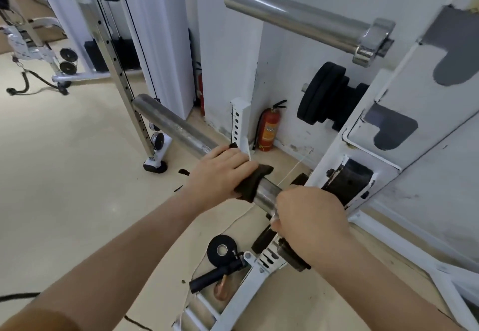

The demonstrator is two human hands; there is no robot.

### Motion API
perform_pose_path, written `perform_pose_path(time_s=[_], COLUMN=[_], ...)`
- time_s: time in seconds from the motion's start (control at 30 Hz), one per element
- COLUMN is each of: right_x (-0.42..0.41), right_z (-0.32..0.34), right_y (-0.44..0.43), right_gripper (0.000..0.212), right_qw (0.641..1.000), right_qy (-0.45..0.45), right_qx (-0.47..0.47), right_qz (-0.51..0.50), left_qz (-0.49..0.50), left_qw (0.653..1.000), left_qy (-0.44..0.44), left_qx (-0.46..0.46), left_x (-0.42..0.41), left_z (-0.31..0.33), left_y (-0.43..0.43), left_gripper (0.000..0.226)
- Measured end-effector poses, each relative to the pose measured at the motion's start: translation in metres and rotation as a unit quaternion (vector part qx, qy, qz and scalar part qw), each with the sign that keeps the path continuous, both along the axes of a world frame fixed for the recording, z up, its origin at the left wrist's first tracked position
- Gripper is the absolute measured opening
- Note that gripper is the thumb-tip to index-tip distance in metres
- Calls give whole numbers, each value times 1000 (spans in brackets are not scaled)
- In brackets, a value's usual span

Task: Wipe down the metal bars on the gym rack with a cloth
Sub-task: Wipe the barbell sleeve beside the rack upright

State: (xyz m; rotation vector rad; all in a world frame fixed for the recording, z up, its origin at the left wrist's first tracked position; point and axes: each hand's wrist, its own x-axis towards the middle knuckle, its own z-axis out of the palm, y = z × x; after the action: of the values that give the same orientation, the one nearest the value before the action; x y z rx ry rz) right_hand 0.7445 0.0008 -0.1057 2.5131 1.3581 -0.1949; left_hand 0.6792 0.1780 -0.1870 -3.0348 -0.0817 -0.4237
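Note:
A dull steel bar point(171, 126) juts from the white gym rack point(375, 134) toward the left at waist height. My left hand point(220, 172) is wrapped over this bar, gripping a dark brown cloth point(252, 181) pressed around it. My right hand point(308, 214) closes on the same bar nearer the rack, beside the cloth. A second, shinier bar point(293, 13) with a chrome collar sticks out of the rack higher up, untouched.
Black weight plates point(321, 92) hang on the rack's far side. A red fire extinguisher point(269, 126) stands by the wall. A small black plate point(221, 249), a black handle and a white frame lie on the beige floor below. A cable machine point(121, 77) stands to the left.

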Motion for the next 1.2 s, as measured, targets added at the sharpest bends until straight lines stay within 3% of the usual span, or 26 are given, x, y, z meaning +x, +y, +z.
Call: perform_pose_path(time_s=[0.13,0.23,0.3,0.37,0.47,0.6,0.67,0.7,0.8,0.87,0.93,1.03,1.2], right_x=[4,7,4,4,11,16,13,11,14,24,35,42,39], right_z=[-4,-2,-5,-16,-28,-43,-47,-51,-59,-59,-57,-60,-66], right_y=[2,-1,-9,-24,-55,-91,-98,-101,-112,-119,-120,-117,-121], right_gripper=[44,43,38,48,37,23,13,8,18,32,37,39,37], right_qw=[1000,1000,999,993,952,891,902,911,934,972,987,990,988], right_qy=[-17,18,-1,-5,105,68,56,56,90,77,59,49,40], right_qx=[3,12,48,114,288,448,424,403,327,189,116,119,135], right_qz=[-13,-19,2,20,-2,-20,-56,-67,-111,-119,-95,-52,-57], left_qz=[88,93,46,-24,-72,-46,-32,-41,-44,-22,-11,33,142], left_qw=[996,995,998,999,995,965,933,931,975,980,981,984,961], left_qy=[0,-19,-15,-12,17,15,-11,-1,17,-14,-13,51,166], left_qx=[-6,-24,-40,-45,-63,-257,-358,-363,-219,-199,-194,-167,-167], left_x=[-8,-3,3,9,10,-7,-11,-11,-2,6,16,34,73], left_z=[5,5,1,-3,9,36,42,41,19,14,14,31,46], left_y=[29,7,-25,-54,-55,-43,-59,-72,-106,-108,-101,-98,-94], left_gripper=[50,44,48,44,55,50,48,50,60,54,48,41,36])
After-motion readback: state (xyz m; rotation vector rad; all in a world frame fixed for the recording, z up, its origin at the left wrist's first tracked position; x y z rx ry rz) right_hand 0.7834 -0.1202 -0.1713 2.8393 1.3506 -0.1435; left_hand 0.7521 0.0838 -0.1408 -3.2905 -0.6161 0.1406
